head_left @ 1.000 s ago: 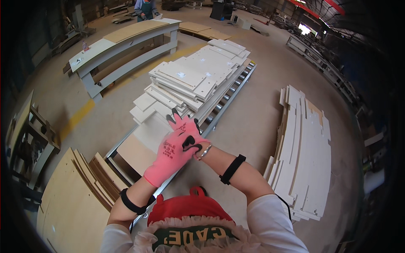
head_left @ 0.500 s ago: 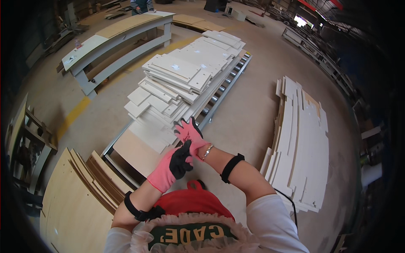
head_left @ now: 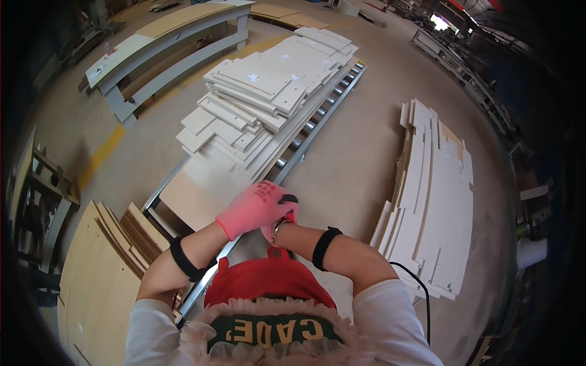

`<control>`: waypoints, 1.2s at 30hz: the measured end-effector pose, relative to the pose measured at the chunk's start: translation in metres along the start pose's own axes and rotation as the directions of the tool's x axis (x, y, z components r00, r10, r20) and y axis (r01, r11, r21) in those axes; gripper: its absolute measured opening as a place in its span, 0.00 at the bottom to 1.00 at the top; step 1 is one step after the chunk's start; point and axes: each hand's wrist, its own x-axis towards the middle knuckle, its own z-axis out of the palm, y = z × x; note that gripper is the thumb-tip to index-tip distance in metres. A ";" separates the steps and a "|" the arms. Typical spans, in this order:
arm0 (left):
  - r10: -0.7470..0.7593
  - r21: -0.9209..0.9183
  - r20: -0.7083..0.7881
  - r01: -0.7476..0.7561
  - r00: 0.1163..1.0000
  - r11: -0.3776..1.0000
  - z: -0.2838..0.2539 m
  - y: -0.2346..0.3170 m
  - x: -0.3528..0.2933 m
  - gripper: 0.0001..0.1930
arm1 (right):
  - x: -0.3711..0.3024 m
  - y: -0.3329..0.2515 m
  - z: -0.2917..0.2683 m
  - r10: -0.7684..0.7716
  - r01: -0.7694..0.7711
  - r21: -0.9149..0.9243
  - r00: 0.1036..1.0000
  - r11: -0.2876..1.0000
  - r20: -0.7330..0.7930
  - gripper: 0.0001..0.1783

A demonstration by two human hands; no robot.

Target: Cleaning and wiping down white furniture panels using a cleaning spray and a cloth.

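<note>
Both of my hands wear pink work gloves with black palms and meet in front of my body. My left hand (head_left: 255, 205) lies back up across my right hand, its fingers closed around the right glove. Of my right hand (head_left: 292, 211) only a pink edge shows; its fingers are hidden behind the left hand. A metal bracelet (head_left: 279, 227) circles my right wrist at the glove's cuff. Just beyond the hands is a roller conveyor (head_left: 295, 145) bearing a stack of white panels (head_left: 244, 79).
On the right lies a long, low stack of white boards (head_left: 421, 201). Wooden panels (head_left: 91, 274) lean at the near left. Farther back stands a pale workbench (head_left: 131, 61). A black cable (head_left: 425, 293) hangs by my right arm.
My right hand, spread open before, is now mostly covered by the left. My left hand has moved forward and turned over it. The view has shifted slightly.
</note>
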 end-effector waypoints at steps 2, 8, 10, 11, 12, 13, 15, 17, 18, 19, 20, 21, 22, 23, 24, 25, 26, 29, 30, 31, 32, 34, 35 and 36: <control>0.022 0.019 0.066 -0.024 0.998 1.000 0.001 0.004 -0.007 0.10 | 0.004 -0.041 0.013 0.081 0.004 -0.360 0.972 0.933 0.221 0.11; 0.140 0.205 -0.324 -0.075 0.936 0.976 0.030 0.004 -0.031 0.11 | 0.098 -0.197 0.018 0.532 0.534 -0.836 0.748 -0.125 0.398 0.19; 0.078 0.206 -0.402 0.007 0.912 0.978 0.041 0.002 -0.026 0.13 | 0.111 -0.190 0.017 0.317 0.360 -0.931 0.891 -0.061 0.324 0.23; 0.012 0.196 -0.481 0.093 0.877 0.976 0.045 0.000 -0.021 0.14 | 0.114 -0.180 0.012 0.309 0.355 -0.932 0.896 -0.069 0.318 0.23; 0.011 0.193 -0.486 0.094 0.874 0.977 0.049 -0.003 -0.019 0.14 | 0.113 -0.181 0.014 0.275 0.253 -0.958 0.938 -0.131 0.210 0.24; -0.130 0.142 -0.500 0.229 0.856 0.963 0.052 -0.005 -0.018 0.14 | 0.114 -0.181 0.015 0.233 0.147 -0.971 0.967 -0.188 0.101 0.25; -0.272 0.086 -0.510 0.363 0.816 0.928 0.057 -0.007 -0.019 0.14 | 0.122 -0.181 0.016 0.314 0.056 -0.986 0.949 -0.159 0.003 0.27; -0.273 0.174 -0.278 0.327 0.921 0.929 0.061 -0.009 -0.022 0.10 | 0.126 -0.178 0.016 0.250 -0.033 -0.998 0.967 -0.060 -0.047 0.31; -0.280 0.170 -0.284 0.336 0.917 0.926 0.058 -0.006 -0.027 0.10 | 0.126 -0.179 0.020 0.253 -0.022 -0.998 0.967 -0.059 -0.036 0.31; -0.225 0.008 -0.221 0.232 0.949 0.973 0.050 0.003 -0.031 0.09 | 0.124 -0.184 0.020 0.215 -0.120 -0.993 0.970 0.014 -0.114 0.34; -0.154 -0.159 -0.169 0.127 0.974 0.979 0.044 0.010 -0.034 0.10 | 0.124 -0.187 0.020 0.182 -0.213 -0.973 0.964 0.091 -0.194 0.36; -0.151 -0.161 -0.176 0.123 0.973 0.979 0.039 0.017 -0.037 0.10 | 0.124 -0.186 0.019 0.177 -0.207 -0.974 0.966 0.088 -0.190 0.36; -0.075 -0.175 -0.176 0.044 0.982 0.984 0.035 0.023 -0.038 0.11 | 0.126 -0.183 0.018 0.157 -0.236 -0.960 0.964 0.148 -0.213 0.37; 0.003 -0.187 -0.177 -0.037 0.984 0.982 0.033 0.025 -0.036 0.11 | 0.130 -0.181 0.016 0.137 -0.262 -0.942 0.962 0.208 -0.237 0.38; -0.008 -0.248 -0.137 -0.027 0.991 0.968 0.034 0.026 -0.034 0.12 | 0.135 -0.180 0.012 0.134 -0.269 -0.895 0.962 0.357 -0.236 0.35; 0.000 -0.247 -0.152 -0.038 0.988 0.968 0.035 0.024 -0.029 0.12 | 0.141 -0.177 0.001 0.120 -0.257 -0.900 0.966 0.353 -0.229 0.35; -0.011 -0.308 -0.171 -0.042 0.985 0.950 0.037 0.023 -0.022 0.11 | 0.148 -0.177 -0.012 0.268 -0.314 -0.489 0.949 0.814 -0.164 0.32; -0.338 -0.705 0.098 0.305 0.936 0.641 0.029 -0.006 -0.001 0.13 | 0.160 -0.215 0.000 0.302 -0.337 0.741 0.934 0.581 0.188 0.34; -0.364 -0.827 -0.037 0.176 0.930 0.534 0.034 -0.027 0.009 0.13 | 0.163 -0.231 0.002 0.206 -0.335 0.823 0.941 0.459 0.269 0.35; -0.404 -0.909 -0.157 0.028 0.901 0.416 0.041 -0.044 0.021 0.14 | 0.165 -0.241 0.002 0.104 -0.346 0.882 0.938 0.321 0.330 0.36; -0.418 -0.991 -0.128 -0.099 0.899 0.093 0.040 -0.047 0.036 0.17 | 0.169 -0.253 0.002 0.111 -0.368 0.878 0.930 0.306 0.351 0.37; -0.414 -0.972 -0.084 -0.166 0.906 -0.165 0.033 -0.052 0.069 0.23 | 0.180 -0.272 0.008 0.124 -0.407 0.872 0.913 0.270 0.388 0.37; -0.440 -0.950 -0.074 -0.198 0.895 -0.241 0.027 -0.051 0.090 0.25 | 0.187 -0.275 0.010 0.128 -0.405 0.880 0.914 0.246 0.385 0.36; -0.394 -0.918 -0.171 -0.292 0.903 -0.270 0.033 -0.056 0.110 0.25 | 0.195 -0.275 0.012 0.136 -0.401 0.879 0.916 0.257 0.378 0.36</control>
